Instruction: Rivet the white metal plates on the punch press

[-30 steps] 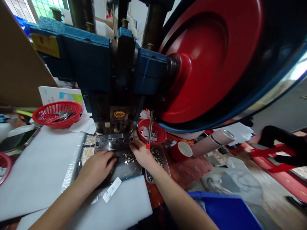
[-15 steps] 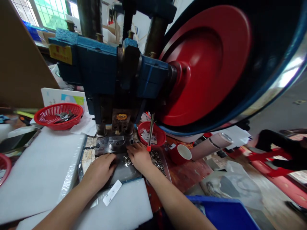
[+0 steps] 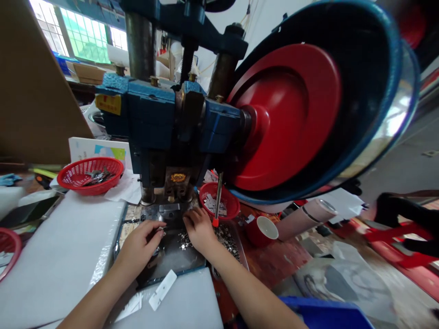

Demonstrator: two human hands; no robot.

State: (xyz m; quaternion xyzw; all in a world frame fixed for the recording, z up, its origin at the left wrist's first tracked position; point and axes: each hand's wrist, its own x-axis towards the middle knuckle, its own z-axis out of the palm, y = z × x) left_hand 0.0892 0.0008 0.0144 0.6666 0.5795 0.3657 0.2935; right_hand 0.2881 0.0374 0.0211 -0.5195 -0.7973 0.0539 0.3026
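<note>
My left hand point(image 3: 139, 244) rests on a dark metal tray point(image 3: 171, 260) in front of the blue press point(image 3: 161, 123), its fingers curled in a pinch on a small metal part that I can barely make out. My right hand point(image 3: 199, 230) lies palm down just right of it, fingers bent over a scatter of small shiny metal pieces point(image 3: 183, 240). Its fingertips reach the press bed point(image 3: 164, 210). More small pieces fill a tray point(image 3: 228, 237) at the right wrist. A tool with a red tip point(image 3: 216, 205) stands beside the right hand.
A big red flywheel point(image 3: 291, 119) fills the right. Red baskets sit at left point(image 3: 89, 174), behind the right hand point(image 3: 219, 201) and at the far left edge point(image 3: 8, 249). White foam sheets point(image 3: 51, 251), a red cup point(image 3: 262, 228), a paper tube point(image 3: 308, 212), a white strip point(image 3: 163, 289) and a blue bin point(image 3: 325, 315) lie around.
The view tilted up and drew back. My left hand drew back slightly and pinched its fingers together; my right hand stayed over the small pieces near the press bed.
</note>
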